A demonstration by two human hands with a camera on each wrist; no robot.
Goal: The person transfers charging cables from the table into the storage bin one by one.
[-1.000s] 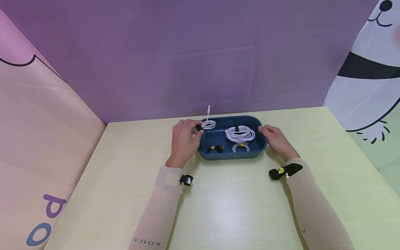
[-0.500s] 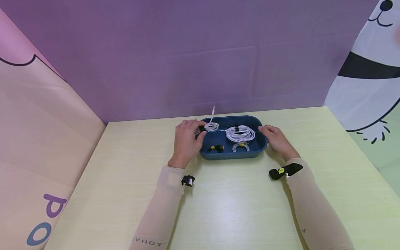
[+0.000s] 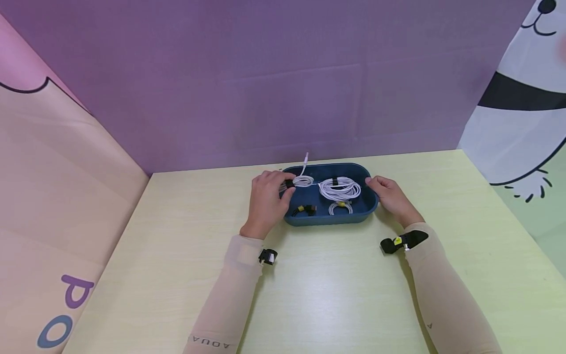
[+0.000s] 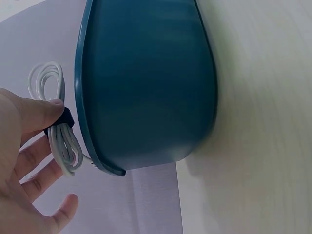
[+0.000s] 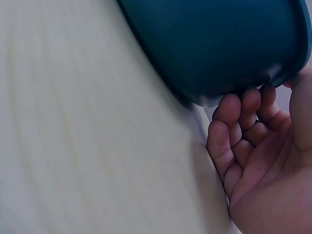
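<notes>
A blue oblong bin (image 3: 327, 221) sits on the table. My left hand (image 3: 267, 201) pinches a coiled white cable (image 3: 303, 181) by its black strap, over the bin's left end; the cable's plug end sticks up. In the left wrist view, thumb and fingers close on the strap (image 4: 66, 118), just outside the bin wall (image 4: 151, 92). With the thumb at the rim and fingers curled against the outside, my right hand (image 3: 392, 199) grips the bin's right end. Inside lie a larger white cable coil (image 3: 340, 189), a small pale coil with a yellow tie (image 3: 340, 207) and a short black cable (image 3: 305, 210).
Behind the bin, a purple backdrop (image 3: 265, 88) rises at the back edge of the pale wooden table (image 3: 327, 295). Printed cloth panels stand at the left (image 3: 66, 196) and right (image 3: 513, 128). Each sleeved wrist carries a small black camera.
My left hand has shifted a little to the right, bringing the pinched white cable further over the bin. The right hand and the bin stay in place.
</notes>
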